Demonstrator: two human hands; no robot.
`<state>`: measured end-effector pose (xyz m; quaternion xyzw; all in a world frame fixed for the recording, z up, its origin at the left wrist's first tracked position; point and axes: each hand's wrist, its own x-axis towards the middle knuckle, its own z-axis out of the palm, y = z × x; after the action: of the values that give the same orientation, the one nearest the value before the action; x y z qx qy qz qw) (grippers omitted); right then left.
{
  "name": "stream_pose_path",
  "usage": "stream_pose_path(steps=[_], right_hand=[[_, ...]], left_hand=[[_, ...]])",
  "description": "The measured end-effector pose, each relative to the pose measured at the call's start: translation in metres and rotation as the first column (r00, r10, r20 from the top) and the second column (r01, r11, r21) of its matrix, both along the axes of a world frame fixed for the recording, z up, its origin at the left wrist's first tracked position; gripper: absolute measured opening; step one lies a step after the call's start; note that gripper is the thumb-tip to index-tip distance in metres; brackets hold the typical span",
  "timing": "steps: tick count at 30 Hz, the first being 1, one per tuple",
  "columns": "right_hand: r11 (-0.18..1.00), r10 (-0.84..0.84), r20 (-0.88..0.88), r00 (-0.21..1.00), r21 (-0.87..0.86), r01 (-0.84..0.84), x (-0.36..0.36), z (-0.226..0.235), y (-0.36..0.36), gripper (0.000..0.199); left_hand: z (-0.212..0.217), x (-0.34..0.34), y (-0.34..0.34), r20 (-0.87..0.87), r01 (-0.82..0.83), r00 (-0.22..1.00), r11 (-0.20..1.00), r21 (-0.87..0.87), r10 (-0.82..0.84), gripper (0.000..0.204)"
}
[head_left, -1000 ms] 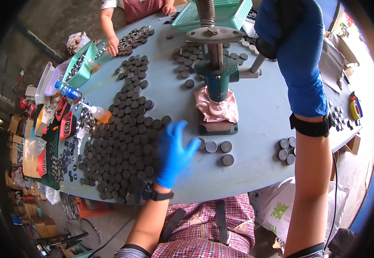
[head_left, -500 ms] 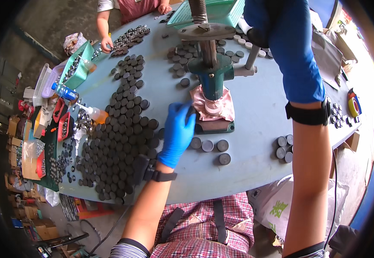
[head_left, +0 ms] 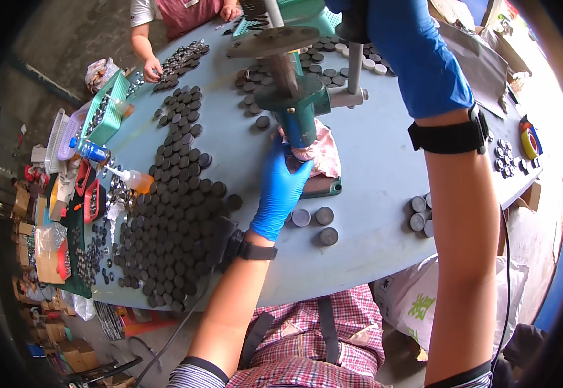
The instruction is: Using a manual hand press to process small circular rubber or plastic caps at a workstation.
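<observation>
- Three dark round discs [head_left: 313, 223] are lying nearest, just beside the left hand [head_left: 280, 189]
- The left hand, blue-gloved, is reaching with fingers together into the pink cloth [head_left: 320, 150] at the foot of the green press [head_left: 297, 110]; whether it is gripping anything, I cannot tell
- The right hand [head_left: 417, 52] is wrapping around the press handle [head_left: 354, 61], farther up
- A second person's hand [head_left: 152, 66] is resting among discs at the table's [head_left: 372, 194] far edge

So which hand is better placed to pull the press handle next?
Probably the right hand: it is raised at the press's handle, while the left hand reaches to the pink cloth under the green press.
</observation>
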<state>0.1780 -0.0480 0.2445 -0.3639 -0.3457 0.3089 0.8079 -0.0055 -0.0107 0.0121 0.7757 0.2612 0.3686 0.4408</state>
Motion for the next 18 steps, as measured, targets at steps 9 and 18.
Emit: stream_pose_path(steps=[9,18], right_hand=[[0.995,0.104,0.103,0.989,-0.005,-0.104,-0.028,-0.001,-0.045,0.054],[0.88,0.162,0.327,0.931,0.38,-0.286,-0.007,-0.038,-0.032,0.06]], left_hand=[[-0.004,-0.01,0.004,-0.016,0.118,0.993,0.989,-0.09,-0.119,0.068],[-0.005,-0.011,0.002,-0.07,0.115,0.99,0.991,-0.072,-0.12,0.067]])
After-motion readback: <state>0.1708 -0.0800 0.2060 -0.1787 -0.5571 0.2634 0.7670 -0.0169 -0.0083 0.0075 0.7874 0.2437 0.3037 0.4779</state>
